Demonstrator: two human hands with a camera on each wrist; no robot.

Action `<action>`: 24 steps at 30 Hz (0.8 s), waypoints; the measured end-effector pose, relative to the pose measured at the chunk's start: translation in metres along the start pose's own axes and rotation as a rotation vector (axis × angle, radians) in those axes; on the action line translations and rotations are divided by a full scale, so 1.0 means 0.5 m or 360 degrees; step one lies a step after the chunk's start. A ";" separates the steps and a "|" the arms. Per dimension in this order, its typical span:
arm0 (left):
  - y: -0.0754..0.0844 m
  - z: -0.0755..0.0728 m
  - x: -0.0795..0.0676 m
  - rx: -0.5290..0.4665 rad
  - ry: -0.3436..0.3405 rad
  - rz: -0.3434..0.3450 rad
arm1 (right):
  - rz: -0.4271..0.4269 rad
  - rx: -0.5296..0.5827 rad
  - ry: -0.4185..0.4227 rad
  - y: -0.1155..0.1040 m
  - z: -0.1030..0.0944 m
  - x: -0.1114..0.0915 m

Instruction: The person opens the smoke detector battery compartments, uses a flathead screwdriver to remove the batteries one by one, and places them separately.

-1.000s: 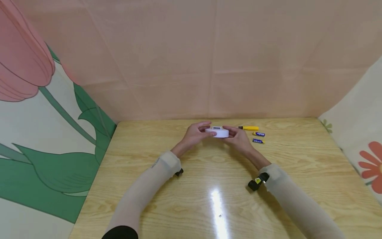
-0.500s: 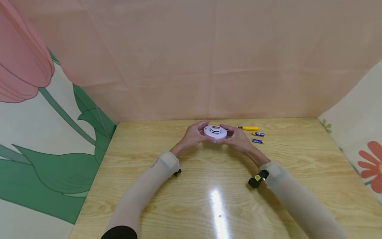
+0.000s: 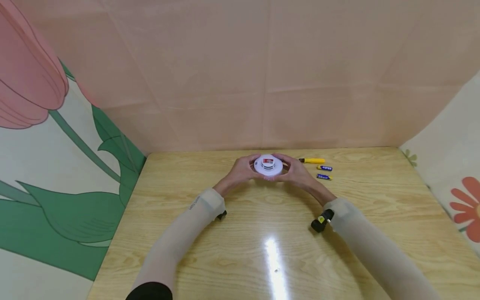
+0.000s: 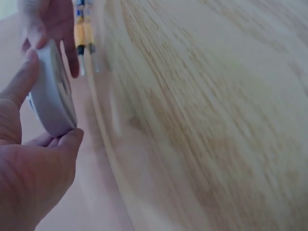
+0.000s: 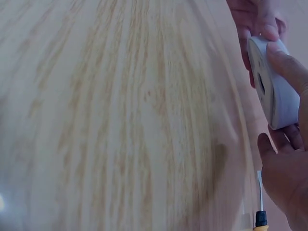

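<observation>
A round white smoke detector with a vented middle and a red label is held up over the far part of the table. Its vented face is toward the head camera. On its left rim, my left hand grips it between thumb and fingers. My right hand holds the opposite rim in the same way. The left wrist view shows the detector edge-on, with the left thumb along its side. In the right wrist view its back shows a dark opening.
Right of the hands lie a yellow-handled screwdriver and two blue-and-yellow batteries. The wooden table ends at a pink backdrop close behind the hands.
The smoke detector has tipped from nearly edge-on so that its vented face and red label show to the head camera. Both hands kept hold and shifted slightly left with it.
</observation>
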State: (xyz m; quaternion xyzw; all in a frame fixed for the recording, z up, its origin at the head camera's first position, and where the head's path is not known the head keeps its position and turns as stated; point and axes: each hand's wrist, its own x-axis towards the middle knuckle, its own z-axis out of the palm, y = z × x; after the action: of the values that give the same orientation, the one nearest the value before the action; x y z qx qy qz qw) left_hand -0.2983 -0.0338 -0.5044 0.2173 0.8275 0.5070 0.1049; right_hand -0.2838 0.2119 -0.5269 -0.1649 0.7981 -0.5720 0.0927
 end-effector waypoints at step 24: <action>-0.029 0.002 0.014 0.0254 -0.0076 -0.0040 | -0.0003 -0.0475 -0.0030 0.026 0.011 0.025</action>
State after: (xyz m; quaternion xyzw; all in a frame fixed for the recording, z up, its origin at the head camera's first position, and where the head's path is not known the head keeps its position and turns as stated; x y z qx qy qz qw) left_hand -0.3077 -0.0355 -0.5175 0.2266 0.8652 0.4327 0.1132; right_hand -0.2957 0.2061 -0.5406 -0.1829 0.8733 -0.4455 0.0741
